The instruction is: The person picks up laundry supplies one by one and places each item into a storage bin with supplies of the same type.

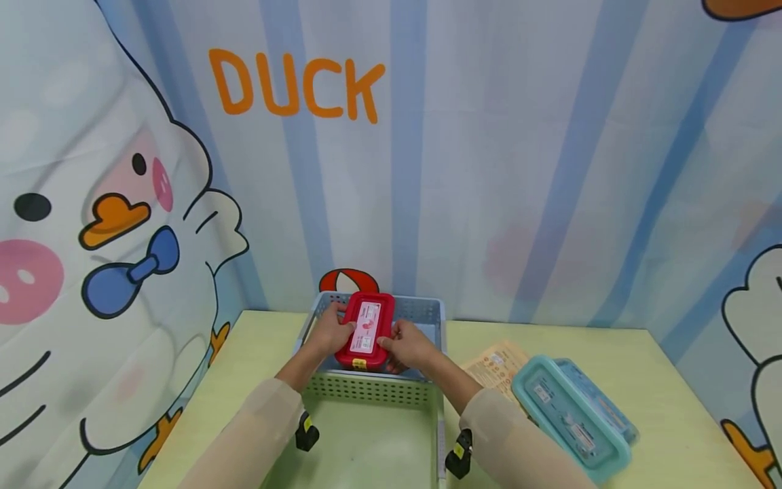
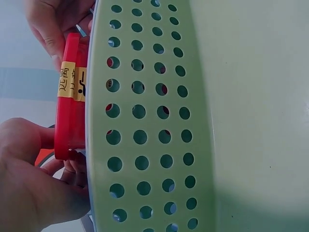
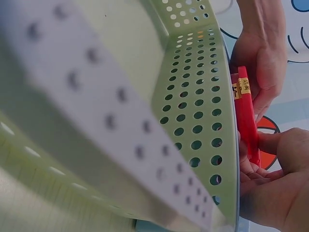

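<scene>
Left hand [image 1: 330,334] and right hand [image 1: 412,348] pinch the red box [image 1: 366,331] — thumbs above, fingers beneath — over the blue basket [image 1: 421,309], by the worktop's [image 1: 259,339] back edge; seemingly a positioning step, calling for level support.

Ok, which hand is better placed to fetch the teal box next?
Probably the right hand, once free: it is nearer the teal box. The left hand is farther, across the red box, which both hold.
</scene>
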### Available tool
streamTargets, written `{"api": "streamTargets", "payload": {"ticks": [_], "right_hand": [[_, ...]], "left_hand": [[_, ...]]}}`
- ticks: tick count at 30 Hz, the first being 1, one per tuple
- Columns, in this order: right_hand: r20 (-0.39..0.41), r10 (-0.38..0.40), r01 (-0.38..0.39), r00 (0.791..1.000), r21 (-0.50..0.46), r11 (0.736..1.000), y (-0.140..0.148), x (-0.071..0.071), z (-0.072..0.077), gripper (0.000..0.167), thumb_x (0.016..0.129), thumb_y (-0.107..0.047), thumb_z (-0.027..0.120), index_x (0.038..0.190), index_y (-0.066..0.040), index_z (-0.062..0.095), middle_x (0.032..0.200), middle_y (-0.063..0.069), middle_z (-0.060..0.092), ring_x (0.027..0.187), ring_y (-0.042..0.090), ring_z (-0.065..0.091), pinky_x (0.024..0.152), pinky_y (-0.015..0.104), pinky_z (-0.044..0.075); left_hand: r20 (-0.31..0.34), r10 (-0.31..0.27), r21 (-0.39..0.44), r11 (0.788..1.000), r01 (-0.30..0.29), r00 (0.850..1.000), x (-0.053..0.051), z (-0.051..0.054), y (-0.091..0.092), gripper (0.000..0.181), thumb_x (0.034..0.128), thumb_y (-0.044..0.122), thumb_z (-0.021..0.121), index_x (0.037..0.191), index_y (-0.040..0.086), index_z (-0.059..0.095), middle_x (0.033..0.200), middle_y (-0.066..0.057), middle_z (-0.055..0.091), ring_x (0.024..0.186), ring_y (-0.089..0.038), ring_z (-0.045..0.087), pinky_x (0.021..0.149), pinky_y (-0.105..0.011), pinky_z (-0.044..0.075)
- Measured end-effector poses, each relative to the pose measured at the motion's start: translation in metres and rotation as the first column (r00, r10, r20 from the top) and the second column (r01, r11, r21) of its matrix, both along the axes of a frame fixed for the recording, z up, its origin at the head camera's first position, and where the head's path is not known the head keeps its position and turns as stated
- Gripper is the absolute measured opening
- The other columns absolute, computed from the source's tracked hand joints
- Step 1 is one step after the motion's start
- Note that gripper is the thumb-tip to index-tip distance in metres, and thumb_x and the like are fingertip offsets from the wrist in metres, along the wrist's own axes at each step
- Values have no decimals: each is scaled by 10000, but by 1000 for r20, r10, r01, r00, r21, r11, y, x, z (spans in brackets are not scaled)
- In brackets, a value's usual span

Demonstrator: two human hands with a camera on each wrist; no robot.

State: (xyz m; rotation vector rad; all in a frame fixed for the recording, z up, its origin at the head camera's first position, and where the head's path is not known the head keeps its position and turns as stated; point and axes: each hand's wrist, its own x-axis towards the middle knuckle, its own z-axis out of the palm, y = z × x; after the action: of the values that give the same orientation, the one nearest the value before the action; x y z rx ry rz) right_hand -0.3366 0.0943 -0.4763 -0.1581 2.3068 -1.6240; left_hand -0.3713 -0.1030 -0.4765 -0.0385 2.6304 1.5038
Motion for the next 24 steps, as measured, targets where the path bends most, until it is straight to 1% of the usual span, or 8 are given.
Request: {"api": "streamTargets", "payload": {"ticks": [9,13,17,24], "right_hand": [[-9,-2,2,1000,3,1000,0,1,-1,233,1061,-170,663,1072,-18,487,878,156,656,599,202,674,594,346,622],[-14,-3,3,1000,5,1000,0,2,-2,224,1064,-169,659,1064,-18,492,880,154,654,601,201,677,597,349,622],[-33,-4,5,999,22,1000,0,3,-1,215,1070,-170,649,1061,-16,499,880,149,648,604,197,681,597,349,621],[-57,-2,4,998,45,999,0,4,-1,225,1068,-175,655,1068,-9,503,872,144,636,599,204,679,596,352,620]], "left_hand": [[5,6,-2,1000,-6,1000,-1,-1,1,460,1052,81,624,1459,4,425,1177,-210,598,996,-317,673,840,-454,638],[2,-8,-3,1000,8,1000,-1,-2,0,464,1060,78,607,1468,-14,406,1156,-214,592,970,-311,673,819,-446,640],[-15,-25,-2,1000,25,1000,-3,-3,1,457,1070,75,583,1472,-31,393,1121,-217,586,931,-302,675,791,-431,637],[8,-38,4,999,38,999,-3,-2,0,464,1075,77,579,1480,-24,376,1145,-221,588,948,-307,682,805,-443,638]]}}
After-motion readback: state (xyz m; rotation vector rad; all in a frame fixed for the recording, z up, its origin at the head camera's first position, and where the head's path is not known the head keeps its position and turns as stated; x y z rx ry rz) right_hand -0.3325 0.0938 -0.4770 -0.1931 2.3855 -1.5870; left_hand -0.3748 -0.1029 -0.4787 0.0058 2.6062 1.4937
